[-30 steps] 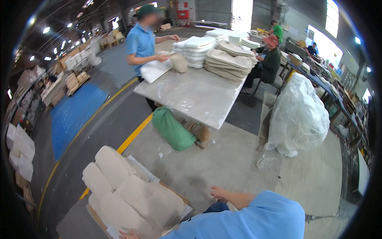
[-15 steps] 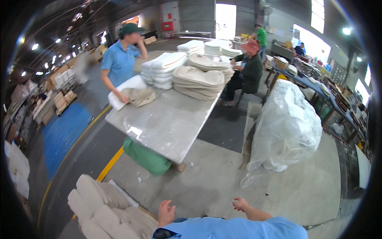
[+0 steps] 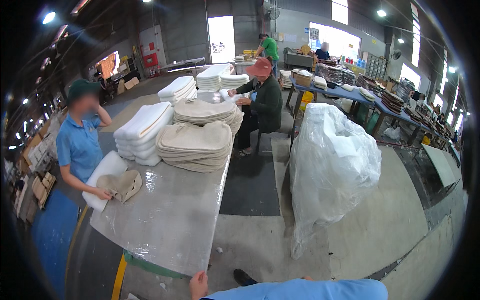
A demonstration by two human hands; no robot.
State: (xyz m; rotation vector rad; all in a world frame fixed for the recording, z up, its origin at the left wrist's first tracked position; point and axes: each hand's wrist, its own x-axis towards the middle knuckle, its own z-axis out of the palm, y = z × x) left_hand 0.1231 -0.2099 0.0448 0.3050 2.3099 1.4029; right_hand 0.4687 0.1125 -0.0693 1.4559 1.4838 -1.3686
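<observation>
My left hand [image 3: 199, 285] is at the near corner of a plastic-covered table [image 3: 175, 225], its fingers curled against the edge. Of my right hand [image 3: 307, 278] only a sliver shows past my blue shirt; its fingers are hidden. Stacks of beige fabric cushion covers [image 3: 195, 142] sit on the table, beside a pile of thick white pads [image 3: 142, 127]. At the table's left side, a co-worker in a blue shirt and dark cap holds a beige cover [image 3: 120, 185] against a white pad [image 3: 104, 172].
A large clear plastic bag of white material [image 3: 335, 170] stands on the floor to the right. Beyond the table sits a person in a red hat [image 3: 262, 67], handling white material. Long blue tables [image 3: 352, 95] with stacked pieces run along the right. A green cloth [image 3: 150, 265] shows under the table.
My view has swung right and come closer to the table. My left hand has gone from empty air to the table corner; my right hand has mostly dropped out of sight.
</observation>
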